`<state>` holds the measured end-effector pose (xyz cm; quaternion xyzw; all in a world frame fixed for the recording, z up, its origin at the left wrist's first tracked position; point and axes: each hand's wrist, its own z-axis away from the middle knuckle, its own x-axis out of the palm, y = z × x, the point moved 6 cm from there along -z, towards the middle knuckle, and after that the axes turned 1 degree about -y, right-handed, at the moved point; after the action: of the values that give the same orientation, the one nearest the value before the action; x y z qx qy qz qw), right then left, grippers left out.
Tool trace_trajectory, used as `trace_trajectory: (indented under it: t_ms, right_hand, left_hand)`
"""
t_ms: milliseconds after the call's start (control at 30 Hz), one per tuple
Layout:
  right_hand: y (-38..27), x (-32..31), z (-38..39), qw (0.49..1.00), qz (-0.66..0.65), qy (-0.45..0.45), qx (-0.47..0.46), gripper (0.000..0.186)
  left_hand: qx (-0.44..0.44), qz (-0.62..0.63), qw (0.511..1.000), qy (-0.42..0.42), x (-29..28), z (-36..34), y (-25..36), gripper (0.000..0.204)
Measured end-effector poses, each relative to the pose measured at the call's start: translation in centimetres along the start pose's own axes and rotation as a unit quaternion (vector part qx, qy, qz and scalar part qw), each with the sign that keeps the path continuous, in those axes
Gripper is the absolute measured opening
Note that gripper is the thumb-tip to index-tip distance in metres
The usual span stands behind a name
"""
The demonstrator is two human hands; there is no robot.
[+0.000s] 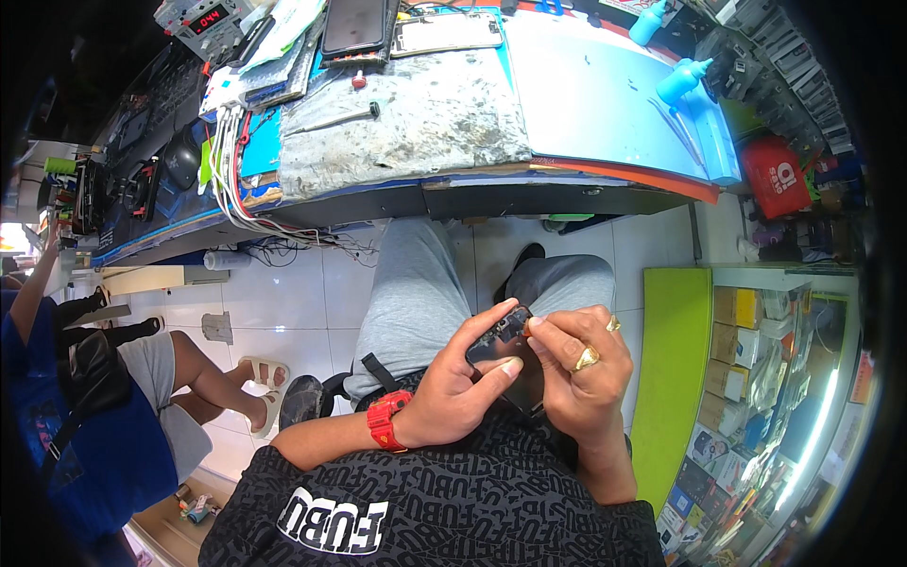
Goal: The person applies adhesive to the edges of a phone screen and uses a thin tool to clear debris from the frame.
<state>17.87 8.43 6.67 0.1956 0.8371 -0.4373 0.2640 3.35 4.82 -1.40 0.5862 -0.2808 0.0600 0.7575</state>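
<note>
Above my lap, my left hand (457, 397) grips a dark phone (501, 342), tilted, with small parts showing at its top end. My left thumb lies across its face, and a red watch (385, 419) is on that wrist. My right hand (588, 373), wearing gold rings, has thumb and index finger pinched at the phone's top right corner; what is between the fingertips is too small to tell.
A cluttered workbench (402, 118) ahead holds phones, a blue mat (605, 104), bottles, cables (231, 170) and a meter (194, 24). A person in blue (113, 425) sits at my left. A glass display case (756, 397) and green panel (666, 340) stand at my right.
</note>
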Motion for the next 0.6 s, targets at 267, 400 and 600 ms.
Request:
trace_trajectory:
  t_ms: [267, 400, 600]
  right_hand:
    - [0.22, 0.02, 0.09, 1.0, -0.002, -0.014, 0.013, 0.035]
    - [0.21, -0.01, 0.24, 1.0, 0.001, -0.015, 0.012, 0.034]
    - [0.25, -0.07, 0.21, 1.0, -0.005, -0.017, 0.018, 0.035]
  left_hand:
    - [-0.005, -0.009, 1.0, 0.004, -0.07, 0.0, -0.11, 0.067]
    - [-0.008, -0.009, 1.0, 0.007, -0.17, -0.03, -0.27, 0.067]
    - [-0.016, -0.002, 1.0, 0.008, -0.05, 0.0, -0.21, 0.066]
